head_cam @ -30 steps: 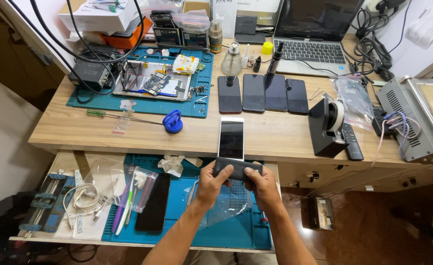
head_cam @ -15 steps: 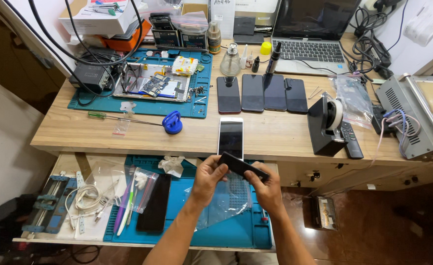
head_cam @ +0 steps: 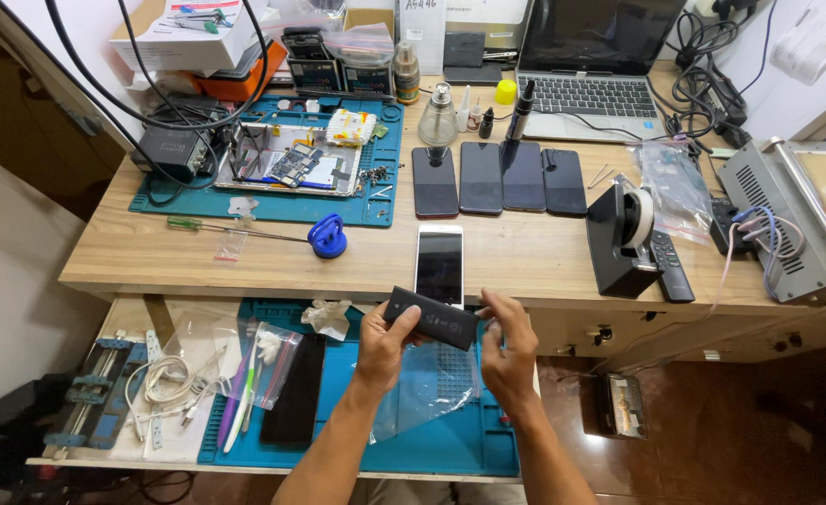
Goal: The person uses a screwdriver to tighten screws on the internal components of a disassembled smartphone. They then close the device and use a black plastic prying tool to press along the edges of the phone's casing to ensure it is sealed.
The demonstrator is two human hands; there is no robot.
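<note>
A flat black rectangular battery (head_cam: 434, 318) is held tilted above the pull-out shelf. My left hand (head_cam: 387, 344) grips its left end, thumb on top. At its right end my right hand (head_cam: 507, 348) pinches the corner with the fingertips. Just behind the battery, a white-framed phone (head_cam: 439, 264) lies face up near the front edge of the wooden desk (head_cam: 525, 252). Under my hands a clear plastic bag (head_cam: 429, 390) lies on a blue work mat (head_cam: 450, 440).
Several dark phones (head_cam: 499, 178) lie in a row mid-desk. A blue suction cup (head_cam: 327, 238), a screwdriver (head_cam: 231, 228), a black tape dispenser (head_cam: 619, 243), a remote (head_cam: 670, 266), a laptop (head_cam: 586, 65) and a second blue mat (head_cam: 198, 201) with parts stand around. A black phone (head_cam: 293, 389) and bagged tools (head_cam: 254, 374) lie on the shelf.
The battery has turned from a flat, end-on hold to a tilted one, its left end raised. My left hand shifted up and left along it; the right hand moved to its right corner.
</note>
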